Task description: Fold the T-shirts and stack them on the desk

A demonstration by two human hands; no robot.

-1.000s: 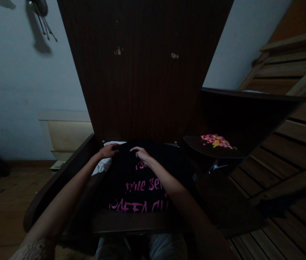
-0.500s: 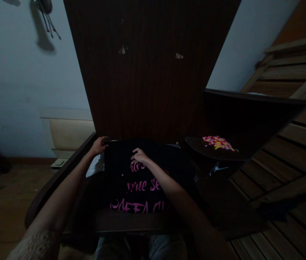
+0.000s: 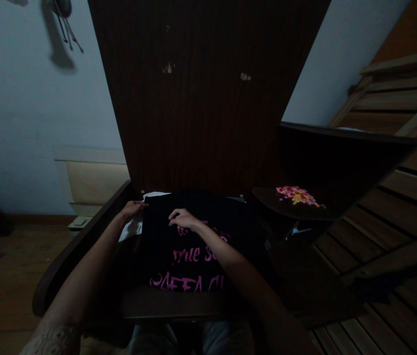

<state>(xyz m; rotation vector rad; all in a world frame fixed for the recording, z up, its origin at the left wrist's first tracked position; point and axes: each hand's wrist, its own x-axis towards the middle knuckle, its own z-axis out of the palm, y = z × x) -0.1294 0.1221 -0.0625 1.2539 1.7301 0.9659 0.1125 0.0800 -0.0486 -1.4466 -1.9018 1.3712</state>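
Note:
A black shirt (image 3: 164,246) with pink lettering lies spread on the dark wooden seat or desk surface in front of me. At its far left corner is my left hand (image 3: 133,209), with fingers pressed together on the cloth's edge. Over the upper middle of the shirt, my right hand (image 3: 183,219) hangs palm down with loosely bent, parted fingers. No object shows in it; whether its fingertips touch the cloth is hard to tell in the dim light. White cloth (image 3: 131,228) peeks out beyond the shirt's left and far edges.
A tall dark wooden panel (image 3: 201,123) rises behind the shirt. To the left runs a raised wooden side rail (image 3: 83,246). Small pink and yellow pieces (image 3: 297,195) lie heaped on a shelf at right, near a slatted wooden frame (image 3: 408,197).
My left hand has come down slightly from the far corner, and more white cloth shows there. My right hand has shifted a little left, its fingers more bent.

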